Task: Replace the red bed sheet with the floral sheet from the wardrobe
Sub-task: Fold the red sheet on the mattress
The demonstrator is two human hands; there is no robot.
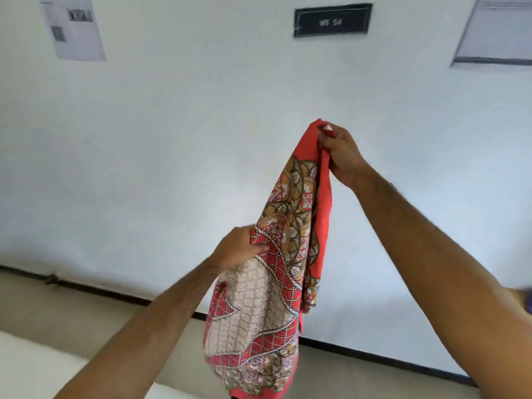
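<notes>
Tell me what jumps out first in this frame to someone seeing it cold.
The red patterned sheet hanging mid-frame, bunched, in front of a pale wall. The right hand pinches its top corner up high, while the left hand holds its edge lower down. Behind, a dark plaque sits top centre on the wall, with a paper notice at top left.

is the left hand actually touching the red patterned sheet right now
Touching. The head view shows the left hand with its fingers against the side of the red patterned sheet, which hangs from the right hand gripping its top.
</notes>
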